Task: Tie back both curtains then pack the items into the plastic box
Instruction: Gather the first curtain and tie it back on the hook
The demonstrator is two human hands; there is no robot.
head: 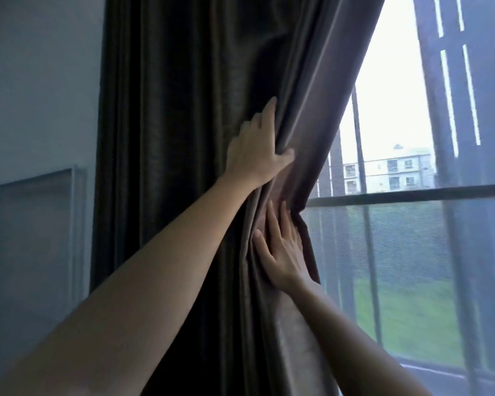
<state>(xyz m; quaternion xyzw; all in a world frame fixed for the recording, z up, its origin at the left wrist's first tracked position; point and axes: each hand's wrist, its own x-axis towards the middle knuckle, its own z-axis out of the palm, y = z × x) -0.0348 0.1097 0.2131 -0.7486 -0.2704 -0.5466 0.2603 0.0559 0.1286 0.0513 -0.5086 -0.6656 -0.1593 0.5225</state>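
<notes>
A dark brown curtain (183, 138) hangs in heavy folds left of the window, its right edge drawn in to a narrow waist near the window's crossbar. My left hand (255, 151) grips the gathered folds just above that waist, thumb pinching the cloth. Lower down, my right hand (280, 252) lies flat with fingers spread against the bunched fabric. No tie-back, plastic box or second curtain shows in the view.
The window (412, 238) fills the right side, with a horizontal crossbar (412, 195), a mesh screen below it, grass and buildings outside. A pale wall (40, 81) with a recessed panel (35, 238) stands left of the curtain.
</notes>
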